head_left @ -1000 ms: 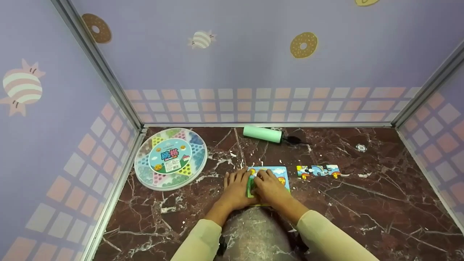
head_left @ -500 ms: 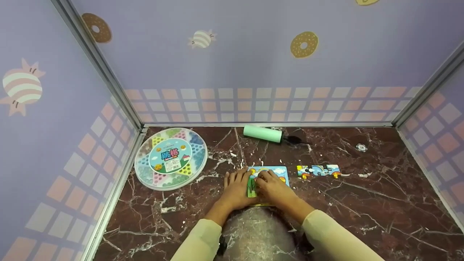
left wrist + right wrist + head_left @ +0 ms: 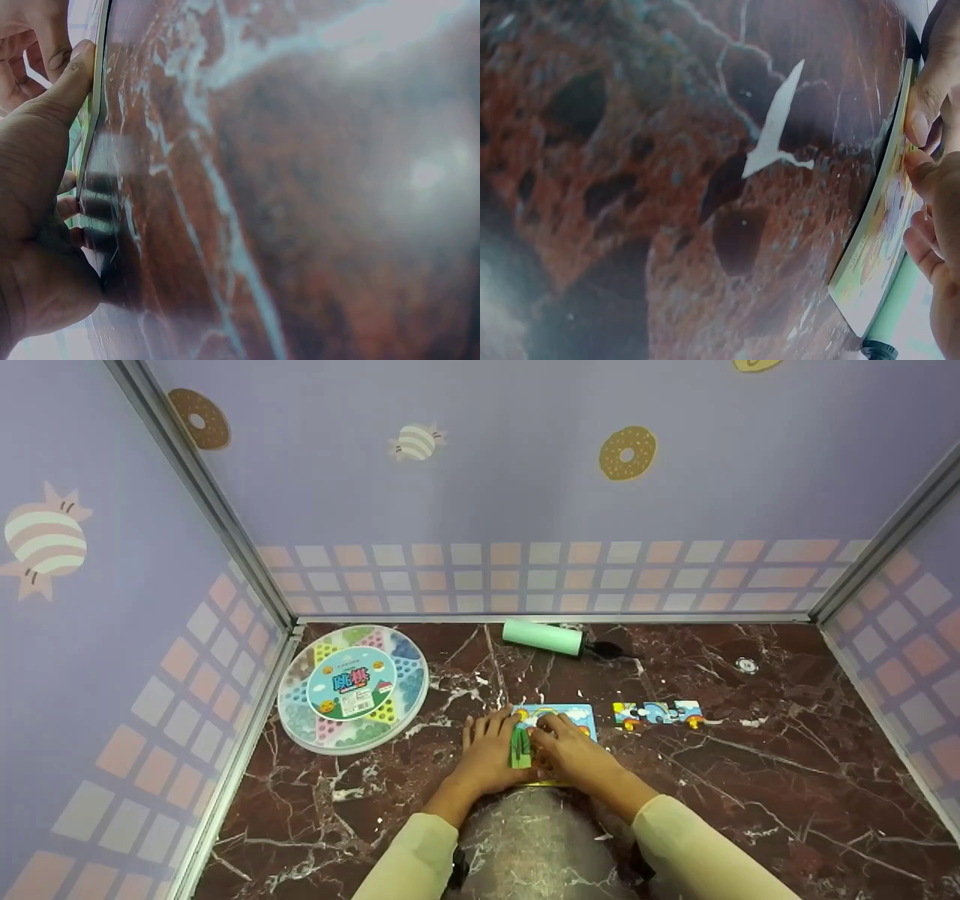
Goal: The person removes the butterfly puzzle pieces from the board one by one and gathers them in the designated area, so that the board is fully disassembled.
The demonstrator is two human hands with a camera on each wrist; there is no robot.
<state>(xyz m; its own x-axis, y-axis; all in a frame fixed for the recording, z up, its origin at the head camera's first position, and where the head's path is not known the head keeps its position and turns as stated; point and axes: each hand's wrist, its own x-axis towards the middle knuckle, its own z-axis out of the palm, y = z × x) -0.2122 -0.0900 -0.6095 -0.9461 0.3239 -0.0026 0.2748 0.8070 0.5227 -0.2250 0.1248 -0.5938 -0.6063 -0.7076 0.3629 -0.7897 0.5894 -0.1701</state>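
A colourful jigsaw puzzle board (image 3: 570,712) lies flat on the table between both hands. My left hand (image 3: 487,754) rests along its left side, fingers stretched forward; in the left wrist view the thumb (image 3: 71,75) presses at the board's near edge. A green section (image 3: 520,750) of the picture shows beside that hand. Over the board's middle, my right hand (image 3: 574,757) has its fingers bent down onto the picture. In the right wrist view its thumb and fingertips are right at the board's face (image 3: 877,262); I cannot tell if they pinch a piece.
Several puzzle pieces (image 3: 658,713) lie joined in a row to the right of the board. Behind it is a mint-green hand pump (image 3: 543,637) with a black end. A round Chinese checkers box (image 3: 354,690) is at left, a small round chip (image 3: 746,665) at right.
My right hand has shifted slightly to the right, showing more of the green section between the hands. The left hand stays in place.
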